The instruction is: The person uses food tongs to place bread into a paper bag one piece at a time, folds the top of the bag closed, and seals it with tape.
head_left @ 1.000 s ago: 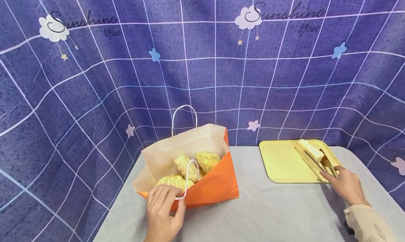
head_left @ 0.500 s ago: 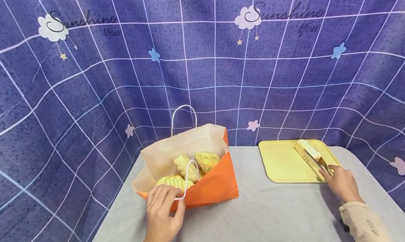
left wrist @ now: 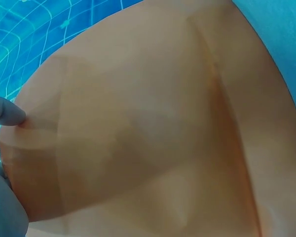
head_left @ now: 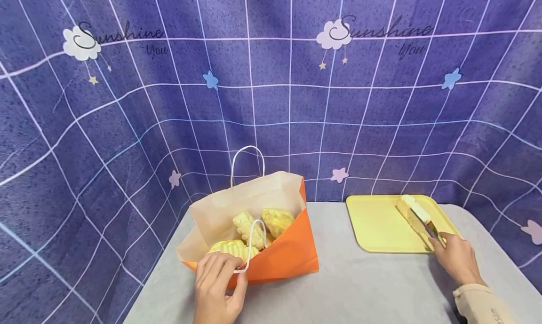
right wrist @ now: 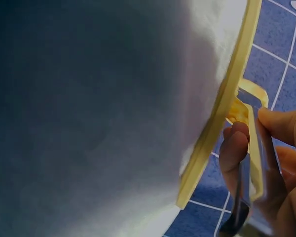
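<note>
My left hand [head_left: 219,286] pinches the front rim of an orange paper bag [head_left: 283,263], beside its white handle [head_left: 251,239]. The left wrist view shows the bag's side [left wrist: 138,98] close up, with a thumb at its edge. At the right, my right hand [head_left: 457,258] grips metal food tongs [head_left: 436,234]. Their tips lie along both sides of a pale, cream-topped oblong piece of bread or cake [head_left: 408,206] on a yellow tray [head_left: 372,227]. In the right wrist view, fingers and thumb press the tongs' arms [right wrist: 269,153] beside the tray's edge [right wrist: 207,143].
Inside the bag are several yellow breads, including a ridged one [head_left: 230,248], a bumpy one [head_left: 247,227] and a rounded one [head_left: 277,220]. A grey cloth [head_left: 338,286] covers the table. Behind it hangs a blue gridded curtain [head_left: 288,103].
The tongs' arms have drawn closer together around the oblong piece, and my right hand has moved slightly left. My left hand keeps its hold on the bag. The head view has tilted up a little.
</note>
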### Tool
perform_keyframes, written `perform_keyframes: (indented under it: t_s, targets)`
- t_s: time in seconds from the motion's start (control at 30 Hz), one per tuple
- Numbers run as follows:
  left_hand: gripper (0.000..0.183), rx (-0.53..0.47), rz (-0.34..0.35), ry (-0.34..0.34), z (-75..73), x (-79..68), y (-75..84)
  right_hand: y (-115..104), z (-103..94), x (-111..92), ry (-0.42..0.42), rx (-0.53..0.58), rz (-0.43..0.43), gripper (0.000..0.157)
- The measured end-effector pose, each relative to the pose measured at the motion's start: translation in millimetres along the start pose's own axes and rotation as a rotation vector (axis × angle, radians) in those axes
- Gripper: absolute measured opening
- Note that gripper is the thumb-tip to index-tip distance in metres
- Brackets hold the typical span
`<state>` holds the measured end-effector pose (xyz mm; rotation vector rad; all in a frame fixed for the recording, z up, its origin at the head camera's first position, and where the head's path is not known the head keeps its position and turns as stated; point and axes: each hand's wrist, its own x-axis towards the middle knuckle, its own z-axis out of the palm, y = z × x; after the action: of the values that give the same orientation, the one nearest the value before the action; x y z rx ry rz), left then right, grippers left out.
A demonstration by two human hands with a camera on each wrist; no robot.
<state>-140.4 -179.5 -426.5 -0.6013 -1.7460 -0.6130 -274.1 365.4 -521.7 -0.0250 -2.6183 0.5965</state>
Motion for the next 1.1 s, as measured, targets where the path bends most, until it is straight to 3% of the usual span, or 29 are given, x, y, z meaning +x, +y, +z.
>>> perform_keyframes:
  t_s: [0.13, 0.5, 0.83, 1.1]
  targets:
    - [0.01, -0.003, 0.005, 0.001, 0.5, 0.7, 0.1, -3.5, 1.1, -5.7, 0.045, 0.018, -0.018, 0.025]
    - [0.007, 0.001, 0.004, 0.008, 0.7, 3.4, 2.0, -33.6, -8.8, -10.5, 0.137, 0.101, -0.128, 0.026]
    - [0.01, 0.003, -0.016, -0.023, -0.4, 1.7, 3.4, -57.6, -15.7, -18.3, 0.132, 0.161, -0.176, 0.028]
    - [0.008, -0.001, -0.008, -0.014, 0.3, 2.1, 2.7, -101.6, -31.9, -26.4, 0.121, 0.299, -0.195, 0.026]
